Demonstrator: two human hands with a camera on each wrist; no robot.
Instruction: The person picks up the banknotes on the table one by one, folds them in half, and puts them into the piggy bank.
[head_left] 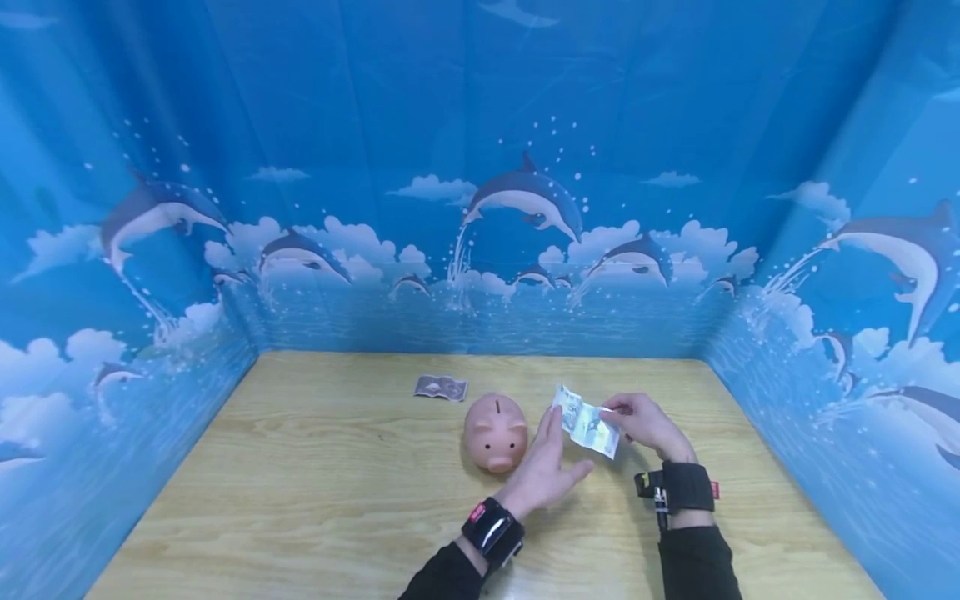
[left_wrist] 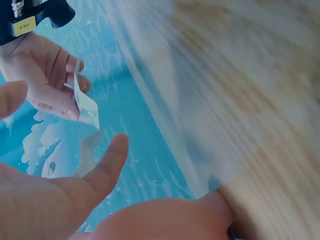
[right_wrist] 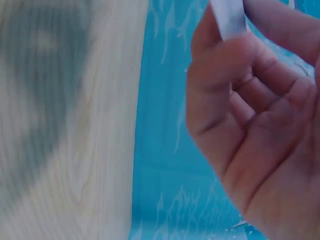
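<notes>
A creased, pale greenish banknote (head_left: 588, 427) is held up to the right of a pink piggy bank (head_left: 487, 442). My right hand (head_left: 651, 425) pinches the note's right end between thumb and fingers; in the right wrist view only a sliver of the note (right_wrist: 231, 17) shows. At the note's left end are the straight fingertips of my left hand (head_left: 542, 477), its thumb spread away from them. The left wrist view has this hand's extended finger (left_wrist: 107, 162) overlapping the bent far part of the note (left_wrist: 87, 107).
A brownish banknote (head_left: 441, 387) lies flat on the wooden table (head_left: 315, 483), behind and left of the piggy bank, whose top has a coin slot (head_left: 498, 407). Blue dolphin-print curtains (head_left: 360, 167) enclose the table at the back and both sides.
</notes>
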